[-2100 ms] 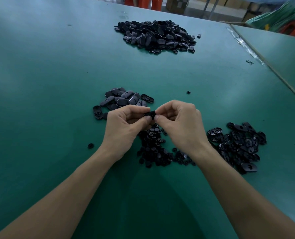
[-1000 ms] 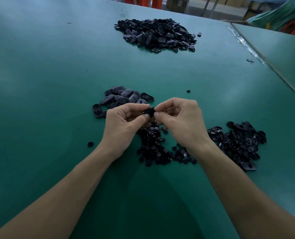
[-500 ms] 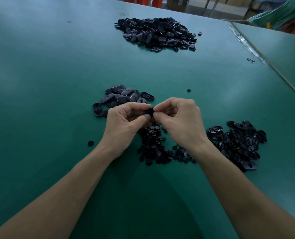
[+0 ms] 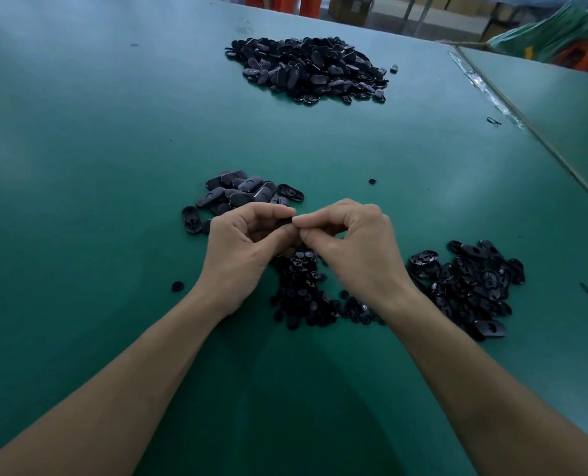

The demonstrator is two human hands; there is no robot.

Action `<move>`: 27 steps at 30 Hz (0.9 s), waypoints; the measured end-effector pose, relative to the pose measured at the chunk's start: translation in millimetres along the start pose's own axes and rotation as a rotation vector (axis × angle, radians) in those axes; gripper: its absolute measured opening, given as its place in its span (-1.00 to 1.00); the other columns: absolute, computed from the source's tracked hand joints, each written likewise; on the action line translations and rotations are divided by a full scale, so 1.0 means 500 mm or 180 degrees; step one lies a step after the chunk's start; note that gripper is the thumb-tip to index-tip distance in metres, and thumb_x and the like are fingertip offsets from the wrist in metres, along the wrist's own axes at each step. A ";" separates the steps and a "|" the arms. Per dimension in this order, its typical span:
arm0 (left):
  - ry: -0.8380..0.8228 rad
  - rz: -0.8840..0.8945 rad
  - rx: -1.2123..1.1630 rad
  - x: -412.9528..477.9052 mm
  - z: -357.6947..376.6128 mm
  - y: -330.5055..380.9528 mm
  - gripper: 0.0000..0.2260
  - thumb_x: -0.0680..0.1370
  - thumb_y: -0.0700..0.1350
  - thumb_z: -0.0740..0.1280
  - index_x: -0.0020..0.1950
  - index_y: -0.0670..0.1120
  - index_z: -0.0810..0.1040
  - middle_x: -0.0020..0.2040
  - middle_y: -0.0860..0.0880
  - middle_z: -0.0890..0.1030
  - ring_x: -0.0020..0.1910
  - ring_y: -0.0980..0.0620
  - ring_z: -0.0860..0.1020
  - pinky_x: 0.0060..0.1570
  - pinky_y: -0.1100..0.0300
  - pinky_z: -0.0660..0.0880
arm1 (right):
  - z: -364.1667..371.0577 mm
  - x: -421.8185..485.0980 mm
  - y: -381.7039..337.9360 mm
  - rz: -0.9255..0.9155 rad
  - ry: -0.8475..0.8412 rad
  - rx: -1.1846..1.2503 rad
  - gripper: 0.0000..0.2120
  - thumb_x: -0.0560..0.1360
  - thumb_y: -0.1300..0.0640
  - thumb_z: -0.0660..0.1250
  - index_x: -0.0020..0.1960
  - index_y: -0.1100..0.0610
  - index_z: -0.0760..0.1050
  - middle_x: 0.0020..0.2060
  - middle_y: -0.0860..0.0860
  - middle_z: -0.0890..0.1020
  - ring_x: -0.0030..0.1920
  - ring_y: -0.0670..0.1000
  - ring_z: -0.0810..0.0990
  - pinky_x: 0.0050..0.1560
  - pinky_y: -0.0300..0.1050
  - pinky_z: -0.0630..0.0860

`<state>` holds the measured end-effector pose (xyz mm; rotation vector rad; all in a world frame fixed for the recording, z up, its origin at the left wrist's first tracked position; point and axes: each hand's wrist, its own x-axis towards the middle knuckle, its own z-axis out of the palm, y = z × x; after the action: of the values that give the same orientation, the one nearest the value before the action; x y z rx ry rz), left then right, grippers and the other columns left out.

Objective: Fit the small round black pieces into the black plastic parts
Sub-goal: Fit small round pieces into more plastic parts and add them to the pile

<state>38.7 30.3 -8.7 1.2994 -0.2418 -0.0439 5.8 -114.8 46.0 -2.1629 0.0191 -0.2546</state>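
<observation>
In the head view, both hands met above the middle of the green table, whose surface looked smooth and matte like felt or a rubber mat. The left hand was curled, and its thumb and forefinger pinched a black plastic part, of which only a small dark edge showed between the fingertips. The right hand was curled too, and its thumb and forefinger pinched the other end of the same part. Whether a round piece was also under those fingertips I could not tell, because the fingers covered it.

Under and between the wrists lay a pile of small round black pieces, glossy and button-like. Just to the right of the right wrist lay a loose pile of oval shells, shiny, with the hollow side up and a hole visible in some. Just beyond the left hand lay a small group of closed oval parts, with a smooth, duller top. A large heap of oval parts lay far back on the table, well apart from the hands. One stray round piece lay alone left of the left wrist. A second green table joined at the right edge.
</observation>
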 end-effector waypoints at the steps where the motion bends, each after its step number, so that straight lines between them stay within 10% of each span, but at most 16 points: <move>1: -0.0013 -0.0022 0.0005 0.000 0.000 -0.001 -0.85 0.49 -0.35 0.44 -0.02 -0.13 0.64 -0.19 -0.02 0.73 -0.22 0.09 0.69 -0.19 0.30 0.59 | -0.004 0.002 0.001 -0.0023 -0.0032 -0.0038 -0.84 0.45 0.26 0.48 -0.08 0.02 0.73 -0.16 -0.07 0.66 -0.21 -0.21 0.60 -0.15 -0.45 0.46; 10: -0.0082 -0.0124 0.0006 0.000 0.000 -0.002 -0.80 0.50 -0.38 0.42 0.00 -0.10 0.62 -0.18 -0.04 0.73 -0.23 0.07 0.70 -0.24 0.32 0.57 | -0.034 0.030 0.014 0.0236 -0.0531 0.0039 -0.88 0.46 0.22 0.49 -0.04 0.05 0.69 -0.23 -0.04 0.73 -0.16 -0.11 0.71 0.05 -0.05 0.64; 27: -0.0150 -0.0165 -0.0041 0.000 0.003 -0.009 -0.82 0.35 -0.23 0.50 -0.07 -0.10 0.67 -0.21 -0.05 0.74 -0.25 0.05 0.71 -0.19 0.28 0.62 | -0.038 0.037 0.023 0.0017 -0.0442 -0.0154 -0.94 0.33 0.18 0.53 -0.25 0.07 0.66 -0.38 -0.05 0.69 -0.36 -0.13 0.64 -0.31 -0.30 0.53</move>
<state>38.7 27.5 -12.8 1.2927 -0.2477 -0.1203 21.2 -139.0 50.2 -2.2237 -0.0485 -0.1014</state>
